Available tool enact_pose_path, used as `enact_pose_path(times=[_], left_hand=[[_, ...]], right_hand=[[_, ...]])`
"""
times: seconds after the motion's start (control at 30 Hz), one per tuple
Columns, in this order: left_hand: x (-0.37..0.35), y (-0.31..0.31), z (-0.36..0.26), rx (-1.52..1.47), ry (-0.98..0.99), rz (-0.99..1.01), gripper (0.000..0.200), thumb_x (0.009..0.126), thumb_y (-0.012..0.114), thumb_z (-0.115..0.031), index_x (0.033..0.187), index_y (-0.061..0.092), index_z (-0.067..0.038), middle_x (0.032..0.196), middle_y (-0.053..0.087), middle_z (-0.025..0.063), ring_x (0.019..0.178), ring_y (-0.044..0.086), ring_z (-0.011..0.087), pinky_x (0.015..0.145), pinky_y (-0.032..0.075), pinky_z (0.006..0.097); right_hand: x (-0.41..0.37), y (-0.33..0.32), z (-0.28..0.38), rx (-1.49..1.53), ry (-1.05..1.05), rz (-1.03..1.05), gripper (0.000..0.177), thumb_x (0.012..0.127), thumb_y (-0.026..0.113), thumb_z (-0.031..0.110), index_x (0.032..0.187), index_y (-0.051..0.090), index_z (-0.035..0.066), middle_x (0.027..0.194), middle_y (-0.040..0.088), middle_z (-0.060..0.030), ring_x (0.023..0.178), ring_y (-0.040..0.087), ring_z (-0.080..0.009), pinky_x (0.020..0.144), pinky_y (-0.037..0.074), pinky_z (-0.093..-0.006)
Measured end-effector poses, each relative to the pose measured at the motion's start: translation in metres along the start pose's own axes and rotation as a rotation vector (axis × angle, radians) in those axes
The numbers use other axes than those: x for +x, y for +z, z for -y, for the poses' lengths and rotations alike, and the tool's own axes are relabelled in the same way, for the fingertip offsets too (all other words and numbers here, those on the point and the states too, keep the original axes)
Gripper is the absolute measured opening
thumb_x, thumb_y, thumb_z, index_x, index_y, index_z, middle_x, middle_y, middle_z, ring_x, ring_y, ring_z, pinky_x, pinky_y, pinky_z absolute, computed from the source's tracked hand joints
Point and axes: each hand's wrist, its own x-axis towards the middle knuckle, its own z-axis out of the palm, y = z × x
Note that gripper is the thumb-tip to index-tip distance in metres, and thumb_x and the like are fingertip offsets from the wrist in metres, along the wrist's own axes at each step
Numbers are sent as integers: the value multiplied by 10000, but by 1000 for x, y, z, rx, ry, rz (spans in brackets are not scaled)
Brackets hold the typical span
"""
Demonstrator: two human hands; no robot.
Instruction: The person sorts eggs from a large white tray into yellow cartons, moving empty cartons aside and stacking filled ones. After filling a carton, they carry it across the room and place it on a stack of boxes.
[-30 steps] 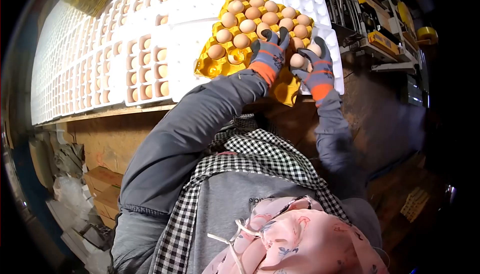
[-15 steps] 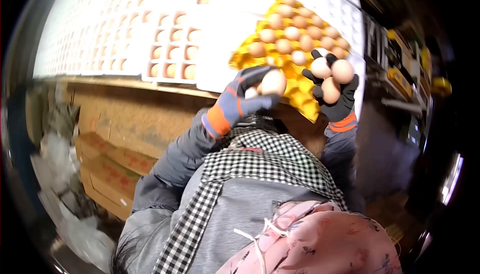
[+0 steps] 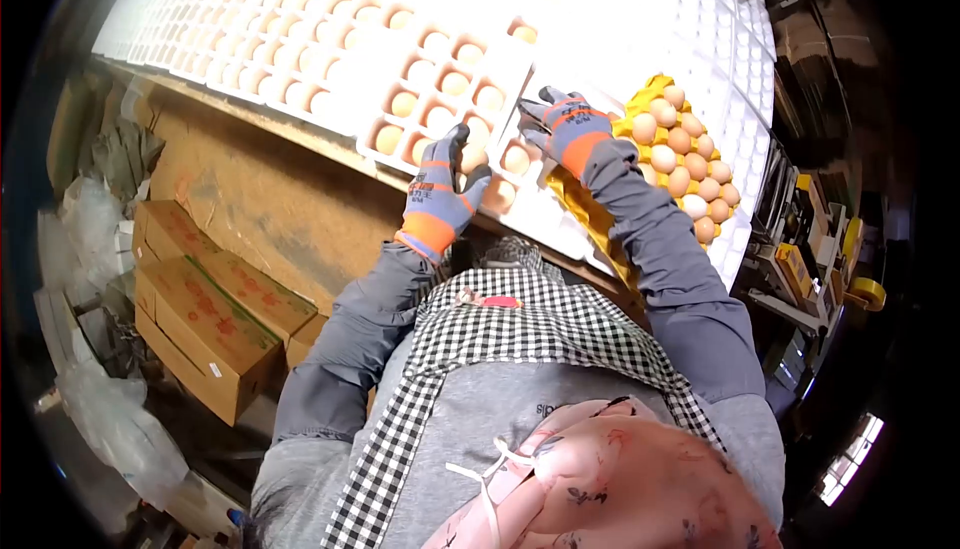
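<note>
My left hand (image 3: 440,194), in a grey and orange glove, has thumb and fingers around an egg (image 3: 474,158) at the front of a white foam tray (image 3: 372,144). Just right of that tray, my right hand (image 3: 568,129) is palm down over the white surface, its bent fingers apart and no egg visible between them; its underside is hidden. Below its fingertips, eggs (image 3: 515,159) sit in white cells near the front edge. Beside the right wrist stands a yellow tray (image 3: 582,206) with several brown eggs (image 3: 678,181) on its right part.
More white trays filled with eggs (image 3: 290,49) stretch to the left and back. A wooden board (image 3: 250,189) runs below the table edge. Cardboard boxes (image 3: 205,324) and clear plastic (image 3: 110,419) lie at lower left. Shelving with a yellow tape roll (image 3: 866,294) is at right.
Both hands have moved from the yellow tray left to the white cells. The eggs seen in my right hand are no longer there. The camera view has shifted, showing more trays.
</note>
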Motion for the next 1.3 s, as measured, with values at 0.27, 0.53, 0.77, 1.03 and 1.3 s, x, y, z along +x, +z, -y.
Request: enact_pose_path(times=[0.27,0.53,0.77,1.03,1.3], left_hand=[[159,35,16,386,147,77,514,789,740,-275,1247,569,-116,1157,624,122,1035,609,281,885,486,342],[215,123,-8,-105,463,150,422,836,632,-180,1254,598,-134,1277,525,187,1166,502,359,977,417,393],[182,146,-15,477,743,327,447,849,634,-200,1273,565,-76,1295,552,175,1213,480,392,1018,382,444],[40,212,-90,647,1152,605,384,798,604,-239,1181,606,-203,1034,560,66,922,551,270,739,426,411],[63,213,-103,-677,-145,660,342,813,667,-95,1140,571,-61,935,553,12,880,551,126,768,482,285]], right_hand=[[20,7,-29,127,-86,-297,548,888,532,368,1399,432,198,1415,446,-105,1336,364,-299,1123,204,-477],[-119,-24,32,902,187,-499,399,855,623,94,1251,586,65,1242,587,-159,1160,550,-303,980,443,-367],[-229,-27,-14,616,430,-603,478,867,549,8,1339,482,18,1302,551,-159,1158,569,-264,962,459,-323],[-245,1,-115,-126,597,-389,735,783,668,121,1449,364,184,1386,450,-134,1301,389,-357,1085,331,-429],[-289,16,-196,1690,477,-999,520,833,664,141,1308,507,-1,1194,566,-109,1091,574,-215,947,484,-313]])
